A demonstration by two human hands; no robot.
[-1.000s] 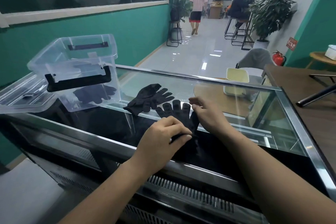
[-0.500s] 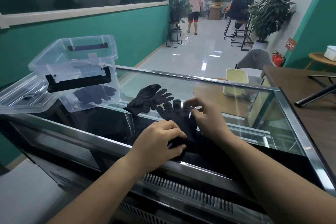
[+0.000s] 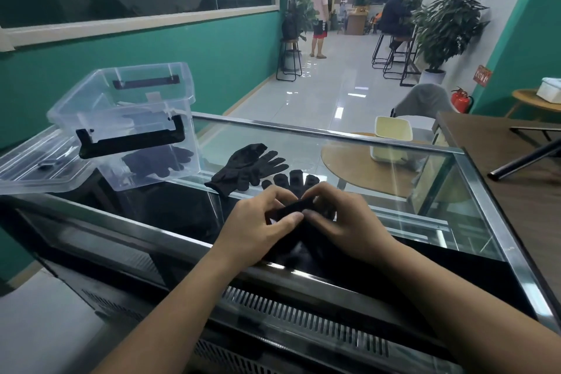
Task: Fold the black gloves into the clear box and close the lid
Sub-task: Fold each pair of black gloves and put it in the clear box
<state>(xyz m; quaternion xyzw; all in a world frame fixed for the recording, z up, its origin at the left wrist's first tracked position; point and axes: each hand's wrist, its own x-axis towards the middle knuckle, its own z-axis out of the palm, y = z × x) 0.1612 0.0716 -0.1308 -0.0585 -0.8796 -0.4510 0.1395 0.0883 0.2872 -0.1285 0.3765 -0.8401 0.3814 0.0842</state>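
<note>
Both grips were narrow and closed on cloth. The left hand (image 3: 258, 222) and the right hand (image 3: 343, 220) each pinched the cuff end of the near glove (image 3: 296, 177) between thumb and fingertips. The two pinches almost met at the middle of the cuff edge, which was raised off the glass. The glove lay on the tabletop (image 3: 394, 206) with its long axis running straight away from the person, cuff near and fingertips far. By my judgement the fold would therefore go forward along that axis, cuff over fingers.

Just beyond and to the left lay the second glove (image 3: 247, 165), unfolded, its cuff near-left and its fingers pointing far-right. Its fingertips were close beside those of the held glove, though I could not tell whether they touched.

Farther left stood the clear box (image 3: 121, 106), open at the top, with a third glove (image 3: 158, 161) visible through its wall on the floor of the box. The lid (image 3: 33, 170) lay off the box against its left side, at the left end of the tabletop.

The box was left of and beyond the grips, so the left hand was the nearer one for the carry. Bare glass lay between that hand and the box, with the second glove just right of that line. The tabletop's near metal edge ran under the wrists, leaving little room for drawing the glove backward.
</note>
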